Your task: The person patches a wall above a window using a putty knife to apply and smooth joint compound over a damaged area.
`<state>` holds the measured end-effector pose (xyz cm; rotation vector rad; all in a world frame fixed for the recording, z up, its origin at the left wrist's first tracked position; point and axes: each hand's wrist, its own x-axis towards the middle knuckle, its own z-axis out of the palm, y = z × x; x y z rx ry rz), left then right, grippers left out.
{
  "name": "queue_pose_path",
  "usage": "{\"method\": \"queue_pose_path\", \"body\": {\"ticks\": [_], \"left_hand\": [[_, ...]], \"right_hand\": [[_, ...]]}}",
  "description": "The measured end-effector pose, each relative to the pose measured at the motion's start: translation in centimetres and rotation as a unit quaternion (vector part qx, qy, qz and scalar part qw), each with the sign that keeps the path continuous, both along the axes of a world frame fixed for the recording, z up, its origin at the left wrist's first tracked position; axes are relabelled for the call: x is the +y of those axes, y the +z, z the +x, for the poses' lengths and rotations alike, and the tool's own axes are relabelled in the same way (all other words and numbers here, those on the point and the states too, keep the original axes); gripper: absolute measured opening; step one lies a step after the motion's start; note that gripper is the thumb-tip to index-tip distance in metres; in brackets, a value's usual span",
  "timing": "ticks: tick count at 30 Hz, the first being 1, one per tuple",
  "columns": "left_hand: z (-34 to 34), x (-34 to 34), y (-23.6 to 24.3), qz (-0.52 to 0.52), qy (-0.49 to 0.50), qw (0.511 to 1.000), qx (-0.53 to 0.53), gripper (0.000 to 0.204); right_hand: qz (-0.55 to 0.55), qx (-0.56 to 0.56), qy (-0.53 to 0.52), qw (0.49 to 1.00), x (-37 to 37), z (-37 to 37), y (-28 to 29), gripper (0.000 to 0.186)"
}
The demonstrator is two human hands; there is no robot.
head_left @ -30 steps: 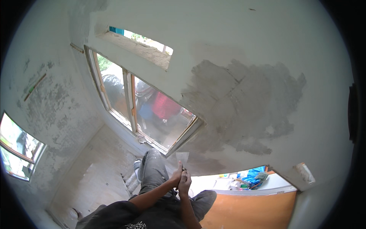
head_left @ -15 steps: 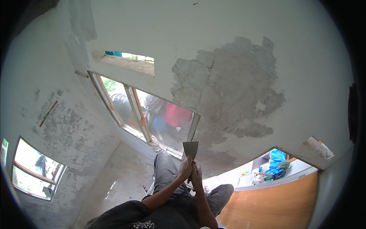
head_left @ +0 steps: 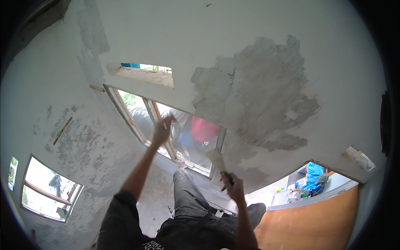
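My right hand point(head_left: 235, 188) is closed round the dark handle of a putty knife point(head_left: 216, 158). Its broad blade points up and to the left, in front of the lower right corner of the window, and looks blurred. Raised higher, my left hand point(head_left: 161, 132) is in front of the window's middle frame, well apart from the knife. Its fingers look bent but are smeared, so I cannot tell whether anything is in them. Above and to the right, a large grey patch point(head_left: 266, 96) with uneven edges spreads over the pale wall point(head_left: 341, 83).
A sliding window point(head_left: 183, 125) sits below a narrow wall opening point(head_left: 143, 76). On the left wall are another window point(head_left: 49, 189) and a thin stick-like piece point(head_left: 62, 131). An orange-brown wooden panel point(head_left: 308, 221) stands at lower right, below an opening with a blue bundle point(head_left: 314, 177).
My hands were together at the putty knife and have come apart. The left rose up and leftward; the right moved rightward with the knife, whose blade now leans left. The view has shifted slightly.
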<state>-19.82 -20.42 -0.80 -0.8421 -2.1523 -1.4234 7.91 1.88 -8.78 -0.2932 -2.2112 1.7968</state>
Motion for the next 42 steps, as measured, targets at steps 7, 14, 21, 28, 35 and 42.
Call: {"method": "queue_pose_path", "body": {"ticks": [7, 14, 21, 28, 35, 42], "left_hand": [[-12.2, 1.1, 12.3, -0.117, 0.036, 0.960, 0.253, 0.021], [-19.2, 3.1, 11.6, -0.364, -0.027, 0.927, 0.085, 0.037], [-19.9, 2.9, 11.1, -0.345, -0.021, 0.938, 0.037, 0.045], [-19.9, 2.3, 10.9, -0.344, 0.055, 0.937, 0.038, 0.046], [-20.7, 3.1, 10.6, -0.277, -0.007, 0.961, -0.018, 0.049], [-19.1, 3.6, 11.5, -0.317, 0.033, 0.947, -0.044, 0.052]], "right_hand": [[0.227, 0.071, -0.048, 0.970, 1.5, -7.9, 10.7, 0.024], [0.379, 0.005, -0.055, 0.924, 1.8, -11.4, 13.5, 0.028], [0.473, -0.047, -0.094, 0.875, -1.7, -14.7, 13.4, 0.032], [0.405, 0.006, -0.098, 0.909, -1.4, -13.0, 15.0, 0.029], [0.403, 0.036, -0.107, 0.908, -4.0, -15.4, 13.0, 0.025], [0.181, 0.042, -0.103, 0.977, -2.1, -13.6, 11.9, 0.020]]}}
